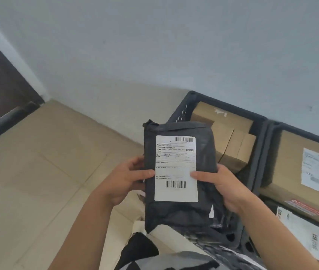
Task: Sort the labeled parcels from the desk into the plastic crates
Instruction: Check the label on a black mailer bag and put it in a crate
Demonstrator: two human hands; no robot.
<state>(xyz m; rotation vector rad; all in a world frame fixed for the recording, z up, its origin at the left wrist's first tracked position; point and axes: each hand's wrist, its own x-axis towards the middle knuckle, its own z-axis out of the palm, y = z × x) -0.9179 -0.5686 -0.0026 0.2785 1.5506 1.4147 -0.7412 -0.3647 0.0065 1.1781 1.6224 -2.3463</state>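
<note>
Dark parcel held up in both hands, above the crates.

The left hand (pixel 124 181) and right hand (pixel 223 187) each grasp a side of the dark grey mailer (pixel 178 213), thumbs pressed on its white shipping label (pixel 175 168), which faces the camera. Just right, the right-hand crate (pixel 263 152) holds a labelled cardboard box (pixel 295 168) and a dark labelled bag (pixel 302 236). Behind the mailer, the farther crate (pixel 191 98) against the wall (pixel 154 45) holds plain cardboard boxes (pixel 230 141).
</note>
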